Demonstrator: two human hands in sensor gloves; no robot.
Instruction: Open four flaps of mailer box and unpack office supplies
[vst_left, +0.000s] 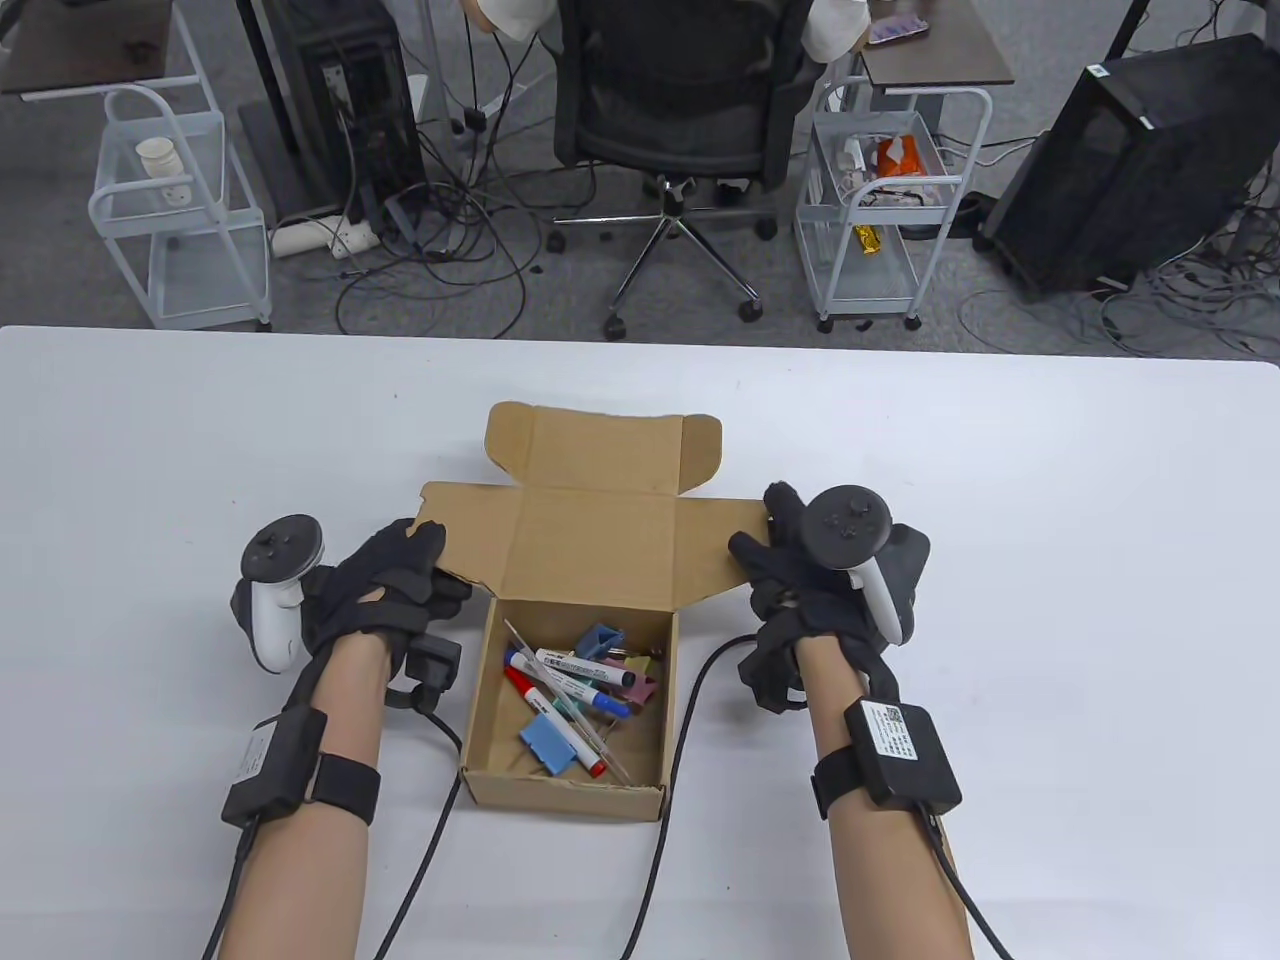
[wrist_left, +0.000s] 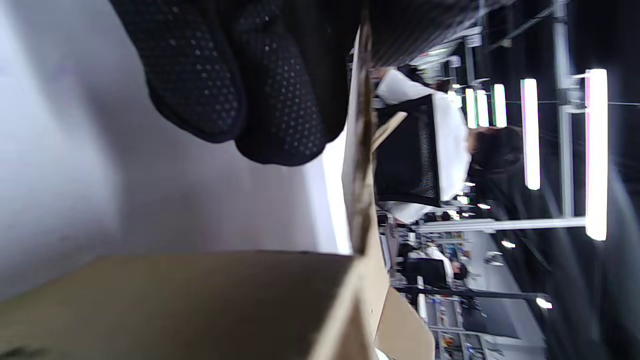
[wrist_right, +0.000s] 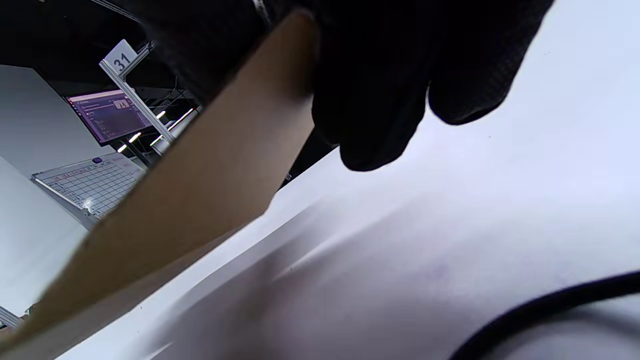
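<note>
Table (vst_left: 200, 420), white, carries the box (vst_left: 565, 720) mid-front, lid back; left hand (vst_left: 385, 595) and right hand (vst_left: 800, 570) each grip a side flap. Behind: chair (vst_left: 680, 100), carts. Left wrist: fingers (wrist_left: 280, 100) beside flap (wrist_left: 357, 150). Right wrist: fingers (wrist_right: 380, 90) pinch flap (wrist_right: 200, 195).

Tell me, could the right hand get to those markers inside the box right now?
Probably yes. The mailer box is open on top, so nothing covers the markers. But the right hand currently grips the right side flap, so it would have to let go first.
</note>
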